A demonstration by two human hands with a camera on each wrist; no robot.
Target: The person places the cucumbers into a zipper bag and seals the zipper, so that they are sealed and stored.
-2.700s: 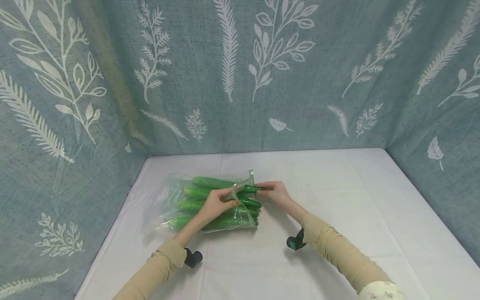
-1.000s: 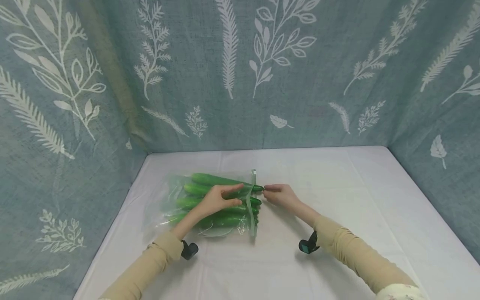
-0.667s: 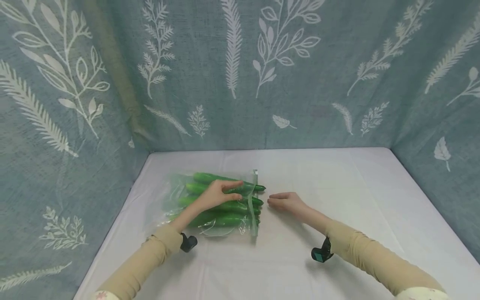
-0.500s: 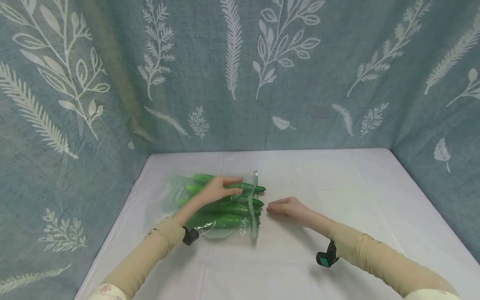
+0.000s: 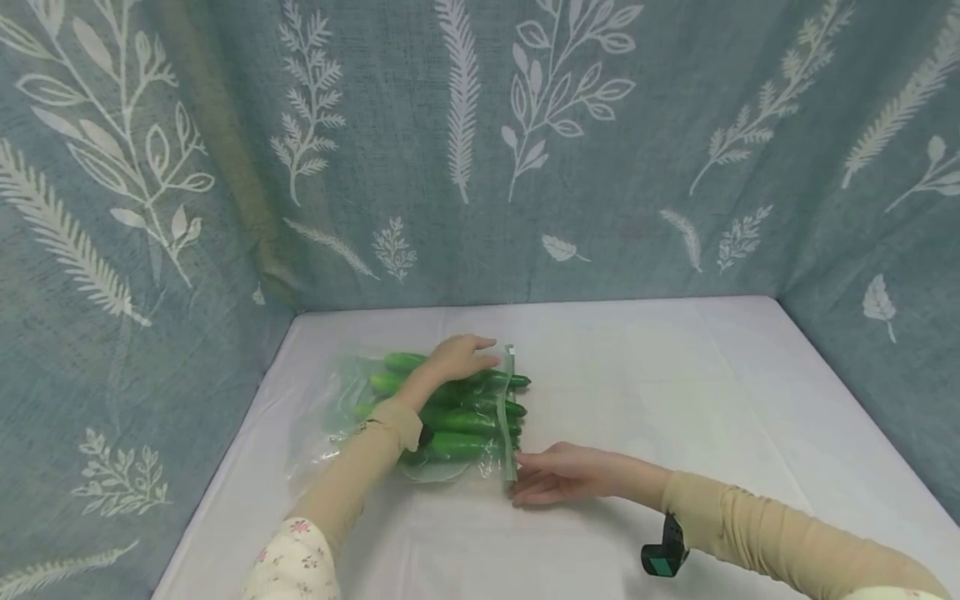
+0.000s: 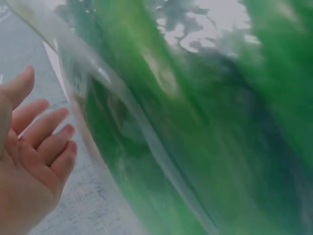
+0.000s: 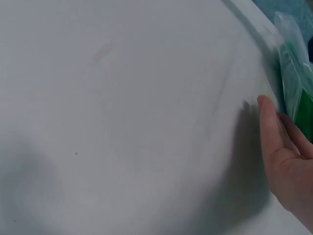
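A clear zip bag (image 5: 433,477) lies flat on the left half of the table, its mouth facing right. Several long green cucumbers (image 5: 453,447) fill it, and some dark tips stick out past the zip strip. Over the bag's far right part is my left hand (image 5: 459,358), fingers spread a little. The left wrist view shows the left hand (image 6: 36,161) with loosely bent fingers and nothing in them, beside the bag. My right hand (image 5: 562,475) is at the bag's near right corner, fingers extended; whether it touches the plastic is unclear. It holds nothing visible.
A white cloth covers the table (image 5: 675,392). A blue-green curtain (image 5: 480,250) with white leaf prints stands along the back and sides. A black wrist camera (image 5: 663,550) hangs under the right cuff.
My right hand has left the far cucumber's tip and moved toward me to the bag's near corner. My left hand let go of the bag's mouth edge and slid toward the far side.
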